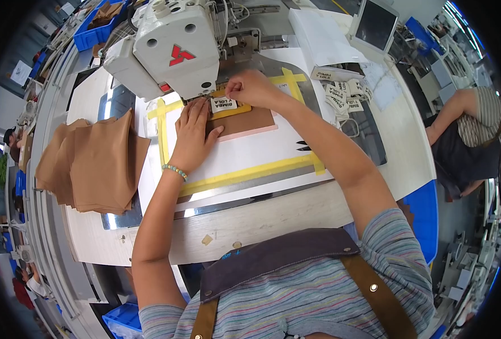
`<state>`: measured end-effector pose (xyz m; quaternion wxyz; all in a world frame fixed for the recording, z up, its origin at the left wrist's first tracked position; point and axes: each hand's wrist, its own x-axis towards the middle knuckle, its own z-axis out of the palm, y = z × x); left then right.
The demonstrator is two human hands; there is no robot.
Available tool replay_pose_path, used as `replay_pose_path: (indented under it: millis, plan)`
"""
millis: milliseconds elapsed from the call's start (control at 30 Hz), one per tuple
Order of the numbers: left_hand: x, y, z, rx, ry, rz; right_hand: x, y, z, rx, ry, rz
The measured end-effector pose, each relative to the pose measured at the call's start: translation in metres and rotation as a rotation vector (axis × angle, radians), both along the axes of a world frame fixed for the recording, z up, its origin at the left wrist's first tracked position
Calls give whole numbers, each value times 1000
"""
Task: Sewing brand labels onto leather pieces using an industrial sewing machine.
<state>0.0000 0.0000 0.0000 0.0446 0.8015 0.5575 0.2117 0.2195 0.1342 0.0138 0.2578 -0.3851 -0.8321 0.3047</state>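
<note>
Gently, by the big white sewing machine (174, 59) | brown sheet (244, 124) should be kept flat | left hand (192, 129) is laid flat, thumb spread | right hand (255, 89) is curled; whether anything is pinched cannot be told | yellow frame (239, 112) is set on the sheet | white tag (223, 104), inside it, should be kept straight

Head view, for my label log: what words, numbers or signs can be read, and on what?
Wording and brands aren't copied here:
White label: dark lettering, legible.
Piled labels: dark lettering, partly folded.
Sewing machine: red emblem.
White box, near end: dark lettering.
Apron: small blue marking, unreadable.
</note>
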Motion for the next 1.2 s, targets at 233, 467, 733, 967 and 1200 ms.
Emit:
replay_pose_path:
  millis: [233, 467, 733, 967, 1200]
  plan:
    - [-28, -29, 8, 145, 173, 200, -5, -13, -5, 48, 97, -51]
    - [-5, -27, 28, 147, 85, -129, -3, -14, -4, 260, 72, -24]
    - [4, -3, 14, 73, 90, -138, 7, -22, 1, 582, -129, 182]
    - [0, 0, 16, 74, -120, -111, 10, -39, -23, 632, -250, 261]
    - [-7, -11, 1, 109, 61, -33, 9, -42, -18, 673, -247, 274]
